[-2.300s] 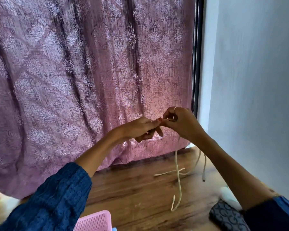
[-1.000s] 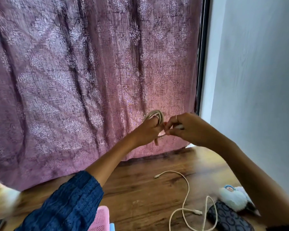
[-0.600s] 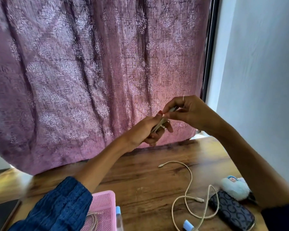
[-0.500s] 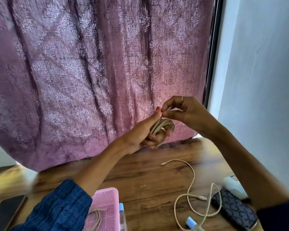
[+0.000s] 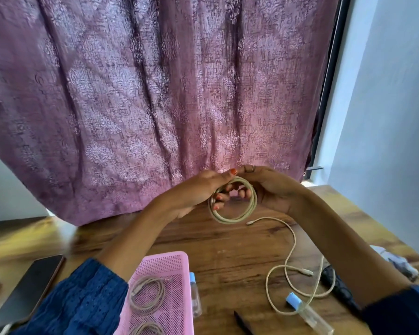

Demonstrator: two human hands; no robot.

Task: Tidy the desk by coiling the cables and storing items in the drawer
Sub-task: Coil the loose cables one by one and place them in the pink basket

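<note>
Hanging across most of the view, a mauve patterned curtain [image 5: 155, 97] falls to the back edge of a wooden table [image 5: 228, 252], with a pale wall [image 5: 392, 117] to the right of it. Both arms, in dark blue sleeves [image 5: 82, 303], reach forward over the table and meet just in front of the curtain's hem. At the near edge a pink mesh tray [image 5: 177, 298] lies flat, holding one coiled cable [image 5: 146, 298] in its middle and part of a second coil at the bottom edge of the view. A dark phone [image 5: 32, 284] lies on the table to the left of the tray. A loose beige cable [image 5: 290, 269] snakes over the wood on the right, its loops crossing a small clear bottle with a blue cap [image 5: 307, 315]; another small clear bottle [image 5: 195, 296] lies just beside the tray's right edge. A dark patterned pouch [image 5: 336, 286] shows partly under the right forearm. The left hand [image 5: 194, 192] and right hand [image 5: 273, 187] hold a coiled beige cable [image 5: 232, 217] between them, raised above the table. The left fingers [image 5: 220, 197] curl through the ring from the left with the thumb on its top, and the right fingers [image 5: 244, 193] close round its upper right side, so both hands grip the coil.
</note>
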